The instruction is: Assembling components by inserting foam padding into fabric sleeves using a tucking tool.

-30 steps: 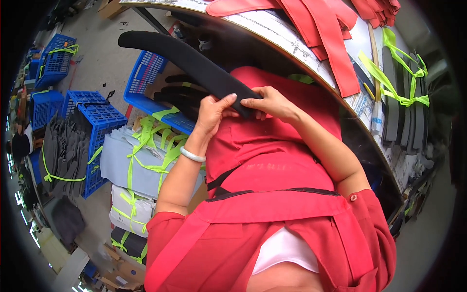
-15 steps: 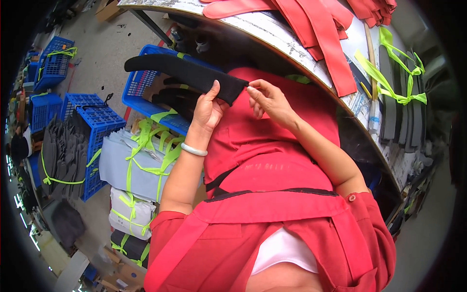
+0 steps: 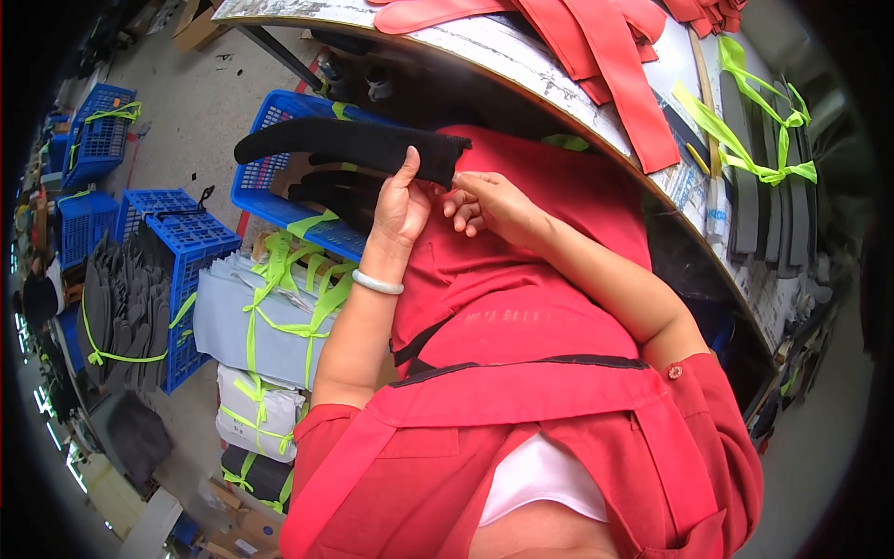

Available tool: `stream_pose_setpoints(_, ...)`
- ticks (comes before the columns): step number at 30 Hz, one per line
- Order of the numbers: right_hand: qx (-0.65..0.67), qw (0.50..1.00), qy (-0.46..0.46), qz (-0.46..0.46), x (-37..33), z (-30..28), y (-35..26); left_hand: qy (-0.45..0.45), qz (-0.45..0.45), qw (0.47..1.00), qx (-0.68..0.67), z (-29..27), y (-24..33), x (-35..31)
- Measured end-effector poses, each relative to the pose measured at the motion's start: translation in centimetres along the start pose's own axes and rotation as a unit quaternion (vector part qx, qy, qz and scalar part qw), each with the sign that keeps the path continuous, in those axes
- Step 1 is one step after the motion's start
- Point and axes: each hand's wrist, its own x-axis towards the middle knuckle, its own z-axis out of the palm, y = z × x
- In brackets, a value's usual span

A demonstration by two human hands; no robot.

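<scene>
Black strip (image 3: 321,141) up in air, partly over blue basket (image 3: 270,215). Left hand (image 3: 400,212) pinches wide end; right hand (image 3: 503,207) by corner, cannot tell if gripping. Looks light, soft, bendy; hold wide end.

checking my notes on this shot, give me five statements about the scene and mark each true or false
1. The left hand grips a long black piece. True.
2. A bangle circles the right wrist. False: the pale bangle is on the left wrist.
3. Red strips lie on the table. True.
4. The tied bundle on the table is bound with blue ribbon. False: its ribbon is yellow-green.
5. The blue basket nearest the hands has black pieces in it. True.
</scene>
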Motion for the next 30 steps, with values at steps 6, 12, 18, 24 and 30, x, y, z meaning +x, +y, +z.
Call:
stream_pose_setpoints(6, -0.027, 0.999, -0.024, 0.038, -0.2, -0.3, 0.2, 0.062, 0.035, 0.997, -0.022, 1.1, -1.0, 0.1)
stream_pose_setpoints(12, -0.275, 0.932, 0.125, -0.201, -1.0, 0.7, 0.7, 0.043, 0.017, 0.998, -0.047, 0.4, 0.2, 0.0)
stream_pose_setpoints(18, -0.45, 0.825, 0.191, -0.284, 0.3, 0.0, 0.8, 0.031, 0.025, 0.999, -0.02, 1.3, -0.8, -0.5)
stream_pose_setpoints(24, -0.146, 0.945, 0.214, -0.198, 1.6, -0.3, 0.4, 0.012, 0.058, 0.996, 0.072, 2.5, -2.0, -0.3)
stream_pose_setpoints(30, -0.154, 0.935, 0.23, -0.222, 0.3, -0.8, 0.4, 0.035, 0.075, 0.993, -0.083, 1.3, -0.3, 0.0)
